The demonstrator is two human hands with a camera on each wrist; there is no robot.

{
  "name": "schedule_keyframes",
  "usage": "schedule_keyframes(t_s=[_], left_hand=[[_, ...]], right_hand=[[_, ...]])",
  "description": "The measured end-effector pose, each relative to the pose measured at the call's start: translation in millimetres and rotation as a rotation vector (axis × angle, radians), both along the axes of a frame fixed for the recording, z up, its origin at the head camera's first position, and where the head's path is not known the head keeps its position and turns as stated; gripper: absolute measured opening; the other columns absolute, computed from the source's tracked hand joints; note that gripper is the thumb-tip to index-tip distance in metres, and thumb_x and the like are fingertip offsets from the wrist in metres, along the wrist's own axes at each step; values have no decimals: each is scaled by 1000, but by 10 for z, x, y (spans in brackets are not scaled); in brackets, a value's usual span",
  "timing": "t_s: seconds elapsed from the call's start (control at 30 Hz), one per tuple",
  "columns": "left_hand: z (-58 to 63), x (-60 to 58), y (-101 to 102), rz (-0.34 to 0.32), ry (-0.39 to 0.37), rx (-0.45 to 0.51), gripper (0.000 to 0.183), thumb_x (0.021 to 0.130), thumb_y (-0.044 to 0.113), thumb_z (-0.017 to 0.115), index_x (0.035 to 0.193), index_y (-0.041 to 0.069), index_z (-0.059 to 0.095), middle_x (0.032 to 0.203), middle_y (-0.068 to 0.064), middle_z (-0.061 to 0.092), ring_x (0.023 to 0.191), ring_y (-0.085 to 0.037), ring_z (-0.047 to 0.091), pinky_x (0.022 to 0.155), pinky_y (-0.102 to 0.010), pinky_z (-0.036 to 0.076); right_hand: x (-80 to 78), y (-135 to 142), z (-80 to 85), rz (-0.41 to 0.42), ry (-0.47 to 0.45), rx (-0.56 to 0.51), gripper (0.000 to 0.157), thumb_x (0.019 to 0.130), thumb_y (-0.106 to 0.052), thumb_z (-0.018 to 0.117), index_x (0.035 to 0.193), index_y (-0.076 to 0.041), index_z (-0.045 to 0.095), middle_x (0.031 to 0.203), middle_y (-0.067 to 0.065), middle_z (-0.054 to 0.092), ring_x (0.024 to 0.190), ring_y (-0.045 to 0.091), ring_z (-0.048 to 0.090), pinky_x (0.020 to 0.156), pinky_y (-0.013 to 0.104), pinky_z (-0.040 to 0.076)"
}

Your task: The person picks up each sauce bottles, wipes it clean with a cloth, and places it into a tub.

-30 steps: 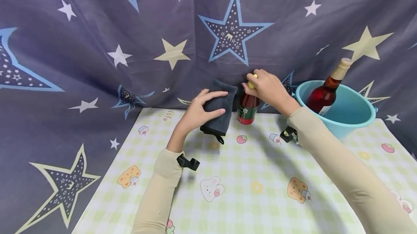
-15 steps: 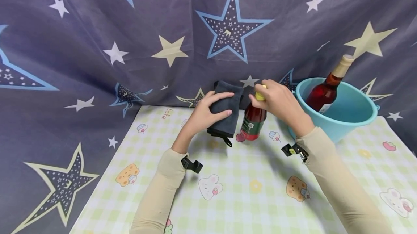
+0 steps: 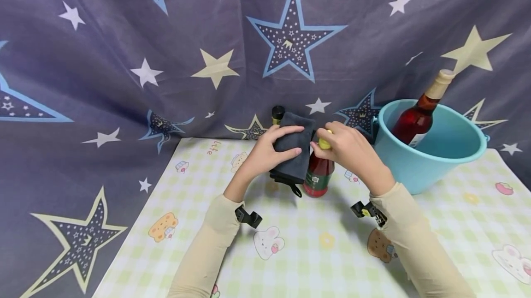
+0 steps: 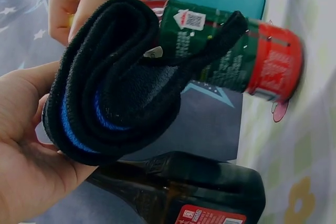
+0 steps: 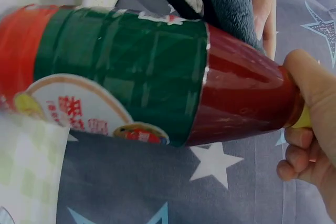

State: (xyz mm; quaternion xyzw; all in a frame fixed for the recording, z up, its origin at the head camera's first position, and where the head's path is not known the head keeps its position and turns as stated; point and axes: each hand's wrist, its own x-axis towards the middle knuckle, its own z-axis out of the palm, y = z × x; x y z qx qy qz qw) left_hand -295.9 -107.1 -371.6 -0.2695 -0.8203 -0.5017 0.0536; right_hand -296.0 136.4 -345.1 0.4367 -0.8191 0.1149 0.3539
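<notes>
My left hand grips a folded dark grey towel with a black hem and hanging loop; the left wrist view shows blue between its layers. Just right of it, my right hand holds a red bottle by its yellow-capped neck. A green label wraps that bottle, which leans slightly; whether its base touches the table I cannot tell. The towel is close against the bottle's left side. Behind the towel stands a dark bottle with a black cap, mostly hidden in the head view.
A light blue bucket stands on the right, with another red bottle leaning inside it. The table has a green checked cloth with cartoon prints. A star-patterned curtain hangs along the back edge.
My right hand has drawn the red bottle away from the curtain, toward me. My left hand and towel have shifted right and slightly nearer, beside the bottle, exposing the dark bottle's cap.
</notes>
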Motion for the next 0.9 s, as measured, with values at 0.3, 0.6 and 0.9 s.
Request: schedule_keyframes(t_s=[0.3, 0.6, 0.9], left_hand=[[23, -15, -68, 5, -2, -18, 50, 92, 28, 78, 139, 34, 64, 128, -6, 55, 100, -24, 53, 84, -39, 48], [62, 1, -109, 9, 4, -35, 49, 92, 28, 78, 139, 34, 64, 131, -6, 54, 103, -24, 52, 86, -41, 47], [72, 0, -102, 25, 20, -46, 49, 91, 27, 79, 138, 34, 65, 128, -6, 55, 100, -23, 53, 84, -38, 47]], right_hand=[[34, -28, -36, -10, -49, -21, 19, 88, -11, 73, 78, -11, 56, 67, -1, 37, 58, 11, 33, 52, 24, 28], [59, -39, -9, -48, -9, -46, 15, 92, -19, 67, 85, -9, 59, 65, -1, 41, 53, 15, 34, 53, 28, 28], [39, -46, -38, -88, 13, -54, 23, 102, -26, 58, 92, -6, 61, 71, 4, 49, 59, 22, 42, 55, 31, 34]])
